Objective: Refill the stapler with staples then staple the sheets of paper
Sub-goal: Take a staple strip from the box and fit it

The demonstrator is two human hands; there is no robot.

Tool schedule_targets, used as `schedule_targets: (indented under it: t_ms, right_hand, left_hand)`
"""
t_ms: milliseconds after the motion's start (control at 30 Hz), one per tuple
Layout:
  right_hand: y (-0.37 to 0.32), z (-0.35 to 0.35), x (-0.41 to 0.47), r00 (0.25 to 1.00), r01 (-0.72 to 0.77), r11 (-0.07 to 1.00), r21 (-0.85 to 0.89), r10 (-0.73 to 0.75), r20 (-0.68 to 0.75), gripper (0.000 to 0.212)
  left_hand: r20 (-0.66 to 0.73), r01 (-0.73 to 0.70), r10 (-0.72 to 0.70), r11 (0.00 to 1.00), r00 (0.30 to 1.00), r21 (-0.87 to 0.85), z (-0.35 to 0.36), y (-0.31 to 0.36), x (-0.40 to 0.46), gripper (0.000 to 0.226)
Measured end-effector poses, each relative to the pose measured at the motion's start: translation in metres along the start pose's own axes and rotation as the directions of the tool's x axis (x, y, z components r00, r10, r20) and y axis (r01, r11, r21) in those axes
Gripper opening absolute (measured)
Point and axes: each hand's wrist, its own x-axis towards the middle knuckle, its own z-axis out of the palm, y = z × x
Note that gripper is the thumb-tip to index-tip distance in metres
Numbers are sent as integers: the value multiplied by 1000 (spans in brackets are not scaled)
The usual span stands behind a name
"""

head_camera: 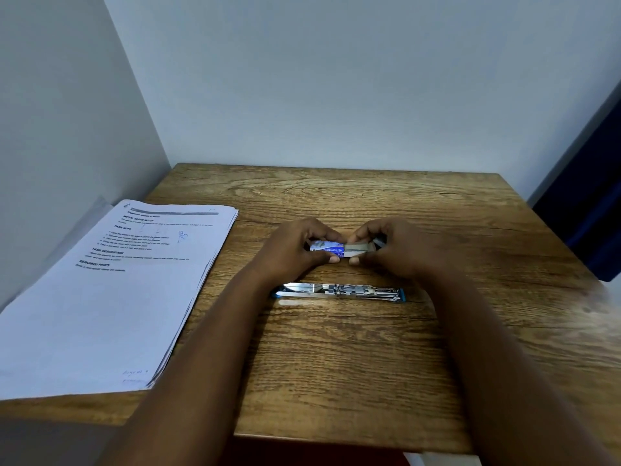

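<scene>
A small blue and white staple box (327,249) is held above the wooden table (336,364) between both hands. My left hand (295,247) pinches the box's outer sleeve. My right hand (393,247) pinches the inner tray (359,249), which sticks out of the sleeve to the right. The stapler (339,292), metal with blue ends, lies folded open flat on the table just in front of my hands. A stack of printed sheets of paper (111,290) lies on the table's left side.
White walls close off the table at the back and on the left. A dark blue object (591,210) stands past the table's right edge. The paper stack overhangs the table's left edge.
</scene>
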Motion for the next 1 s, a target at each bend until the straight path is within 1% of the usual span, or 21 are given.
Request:
schedule_targets:
  t_ms: [67,200,300,400,500,633,700,767,1000]
  right_hand:
    - [-2,3,0,1000,8,1000,15,-8,-3,32]
    - [-6,6,-2,999,-6,999,44,8,-47,39]
    - [-9,9,-4,999,-16,990,140,22,-43,49]
    - [-8,6,-4,999,-46,960,275,50,-7,47]
    - [-7,2,-4,998,-65,942,328,54,42,46]
    - [-7,4,-3,995,-80,912,403,53,79,35]
    - [-7,3,0,991,-125,871,475,90,95,24]
    - [-9,2,1,986,-165,826,538,131,101,19]
    - [-9,2,-3,987,-160,883,441,158,42,15]
  left_hand:
    - [-3,-15,15,1000,1000,21,2,1,0,34]
    - [-42,27,-28,999,999,-18,3,3,1,36]
    - [-48,30,-30,999,998,-15,5,3,1,40]
    - [-59,34,-34,999,998,-10,5,2,1,42]
    - [-79,10,-8,999,997,34,7,3,1,42]
    - [-96,-15,23,996,995,87,9,4,0,41]
    - [-90,-18,25,997,996,77,8,3,0,42]
    - [-85,-25,32,997,996,79,7,3,-1,43]
    - [-85,-97,103,993,991,65,12,7,-1,45]
